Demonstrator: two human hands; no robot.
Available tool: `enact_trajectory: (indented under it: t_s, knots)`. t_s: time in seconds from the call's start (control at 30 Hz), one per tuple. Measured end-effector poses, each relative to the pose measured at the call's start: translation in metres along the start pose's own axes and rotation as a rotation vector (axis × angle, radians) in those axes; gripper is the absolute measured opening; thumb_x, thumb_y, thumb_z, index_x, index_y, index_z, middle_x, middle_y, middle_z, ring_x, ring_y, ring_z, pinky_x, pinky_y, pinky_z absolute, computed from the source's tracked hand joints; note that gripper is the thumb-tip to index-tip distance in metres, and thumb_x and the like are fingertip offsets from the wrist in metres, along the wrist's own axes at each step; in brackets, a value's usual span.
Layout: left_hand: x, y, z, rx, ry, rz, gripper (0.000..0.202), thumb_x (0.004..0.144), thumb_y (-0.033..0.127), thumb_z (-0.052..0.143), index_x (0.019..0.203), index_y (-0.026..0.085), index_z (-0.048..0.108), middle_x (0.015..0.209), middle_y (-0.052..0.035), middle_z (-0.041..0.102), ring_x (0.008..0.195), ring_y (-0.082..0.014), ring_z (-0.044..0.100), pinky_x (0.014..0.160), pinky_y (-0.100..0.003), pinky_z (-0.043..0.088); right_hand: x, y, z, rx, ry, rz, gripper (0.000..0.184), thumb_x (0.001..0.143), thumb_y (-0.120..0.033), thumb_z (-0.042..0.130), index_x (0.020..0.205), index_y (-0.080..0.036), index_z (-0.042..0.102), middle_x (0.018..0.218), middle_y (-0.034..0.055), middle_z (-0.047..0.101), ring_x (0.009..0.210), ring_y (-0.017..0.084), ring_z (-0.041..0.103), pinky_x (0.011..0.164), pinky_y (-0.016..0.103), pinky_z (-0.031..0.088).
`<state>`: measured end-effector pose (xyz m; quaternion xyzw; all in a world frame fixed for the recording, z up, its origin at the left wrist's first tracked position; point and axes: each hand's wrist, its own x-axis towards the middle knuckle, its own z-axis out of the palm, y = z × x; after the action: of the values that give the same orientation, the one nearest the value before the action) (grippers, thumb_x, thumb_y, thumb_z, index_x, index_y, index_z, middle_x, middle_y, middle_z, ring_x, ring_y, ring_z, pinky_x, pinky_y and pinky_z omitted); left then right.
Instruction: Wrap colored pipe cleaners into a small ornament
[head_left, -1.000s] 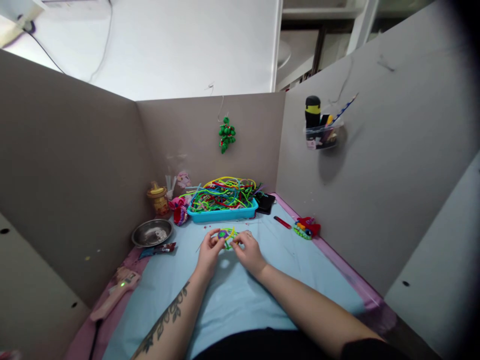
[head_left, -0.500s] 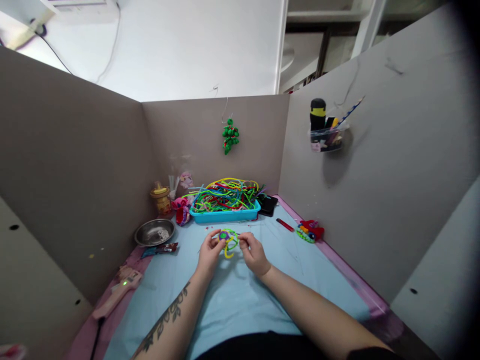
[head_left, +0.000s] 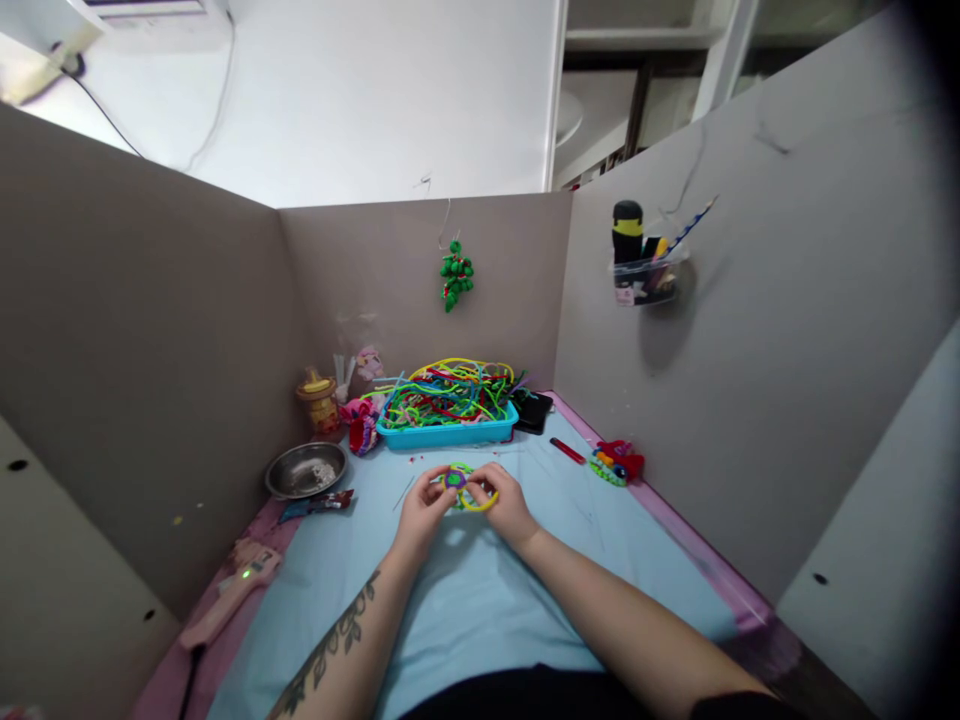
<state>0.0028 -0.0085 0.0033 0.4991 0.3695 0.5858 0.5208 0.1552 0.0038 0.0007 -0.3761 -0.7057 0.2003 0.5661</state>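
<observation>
My left hand [head_left: 421, 508] pinches a small round pipe-cleaner piece [head_left: 455, 480] with a purple and green middle, held just above the blue cloth. My right hand [head_left: 511, 503] is closed at the piece's right side, its fingertips on a yellow pipe cleaner [head_left: 480, 504] that curves out below them. Green loops show around the rim, partly covered by my fingers. Behind the hands stands a turquoise tray [head_left: 450, 436] heaped with pipe cleaners [head_left: 450, 392] in many colours.
A steel bowl [head_left: 285, 474], a wrapper [head_left: 319, 505] and a pink glue gun [head_left: 229, 596] with a green light lie left. A red cutter [head_left: 567, 451] and a colourful craft piece [head_left: 611, 465] lie right. Grey panels [head_left: 420, 260] enclose the blue cloth [head_left: 495, 600] on three sides.
My right hand has moved in to the left, close against the round piece. The yellow pipe cleaner that hung down now bends out to the right beneath my right fingers.
</observation>
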Motion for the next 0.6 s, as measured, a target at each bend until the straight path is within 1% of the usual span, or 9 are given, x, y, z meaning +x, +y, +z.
enact_trajectory:
  t_s: [0.1, 0.2, 0.27, 0.37, 0.43, 0.5, 0.53, 0.6]
  knots:
    - [0.000, 0.000, -0.001, -0.008, -0.004, -0.013, 0.050, 0.062, 0.031, 0.074, 0.106, 0.015, 0.057, 0.077, -0.0047, 0.068, 0.069, -0.0157, 0.061, 0.068, -0.026, 0.046, 0.000, 0.001, 0.001, -0.005, 0.040, 0.054, 0.009, 0.077, -0.027, 0.057, 0.076, -0.019, 0.060, 0.073, 0.0014, 0.057, 0.063, 0.013, 0.050, 0.061, 0.026, 0.043]
    - [0.000, 0.001, -0.001, -0.008, -0.014, -0.016, 0.050, 0.061, 0.030, 0.074, 0.106, 0.015, 0.057, 0.077, -0.0047, 0.068, 0.068, -0.0154, 0.061, 0.068, -0.026, 0.045, 0.001, 0.003, 0.002, -0.002, 0.044, 0.067, 0.009, 0.075, -0.027, 0.058, 0.074, -0.019, 0.061, 0.072, 0.0013, 0.056, 0.065, 0.014, 0.051, 0.063, 0.027, 0.043]
    - [0.000, 0.001, 0.000, 0.013, -0.013, -0.012, 0.050, 0.060, 0.030, 0.074, 0.105, 0.015, 0.058, 0.075, -0.0043, 0.068, 0.067, -0.0156, 0.061, 0.067, -0.026, 0.045, 0.001, 0.004, 0.002, 0.023, 0.042, 0.090, 0.010, 0.074, -0.027, 0.059, 0.073, -0.019, 0.063, 0.071, 0.0015, 0.057, 0.066, 0.014, 0.051, 0.064, 0.027, 0.043]
    - [0.001, 0.000, -0.001, 0.033, -0.011, 0.004, 0.050, 0.059, 0.031, 0.075, 0.104, 0.016, 0.059, 0.075, -0.0042, 0.068, 0.068, -0.0160, 0.061, 0.066, -0.026, 0.045, 0.002, 0.007, 0.005, 0.094, 0.044, 0.170, 0.012, 0.072, -0.029, 0.060, 0.071, -0.018, 0.065, 0.072, 0.0024, 0.059, 0.069, 0.015, 0.054, 0.067, 0.028, 0.044]
    - [0.002, -0.004, -0.002, 0.037, -0.015, 0.020, 0.049, 0.060, 0.031, 0.074, 0.104, 0.016, 0.059, 0.076, -0.0045, 0.068, 0.068, -0.0158, 0.061, 0.066, -0.025, 0.045, 0.002, 0.011, 0.007, 0.168, 0.034, 0.252, 0.014, 0.070, -0.030, 0.061, 0.071, -0.017, 0.064, 0.071, 0.0024, 0.060, 0.069, 0.016, 0.056, 0.067, 0.028, 0.044]
    - [0.003, -0.007, -0.003, 0.049, -0.028, 0.029, 0.047, 0.061, 0.030, 0.074, 0.104, 0.016, 0.059, 0.076, -0.0044, 0.068, 0.068, -0.0153, 0.061, 0.065, -0.025, 0.044, 0.002, 0.015, 0.011, 0.250, 0.000, 0.328, 0.017, 0.070, -0.032, 0.061, 0.071, -0.016, 0.063, 0.068, 0.0017, 0.061, 0.065, 0.015, 0.056, 0.063, 0.027, 0.044]
    - [0.003, -0.007, -0.004, 0.056, -0.037, 0.029, 0.046, 0.062, 0.030, 0.073, 0.103, 0.016, 0.058, 0.076, -0.0044, 0.068, 0.068, -0.0152, 0.061, 0.065, -0.025, 0.045, 0.002, 0.018, 0.012, 0.281, -0.022, 0.350, 0.018, 0.070, -0.033, 0.060, 0.070, -0.015, 0.063, 0.066, 0.0012, 0.061, 0.063, 0.015, 0.055, 0.061, 0.026, 0.043]
    - [0.002, -0.007, -0.004, 0.066, -0.049, 0.028, 0.045, 0.063, 0.029, 0.072, 0.103, 0.016, 0.058, 0.077, -0.0045, 0.068, 0.071, -0.0157, 0.062, 0.067, -0.025, 0.045, 0.002, 0.021, 0.014, 0.295, -0.054, 0.351, 0.018, 0.070, -0.033, 0.060, 0.068, -0.015, 0.062, 0.062, 0.0005, 0.060, 0.060, 0.014, 0.054, 0.059, 0.025, 0.043]
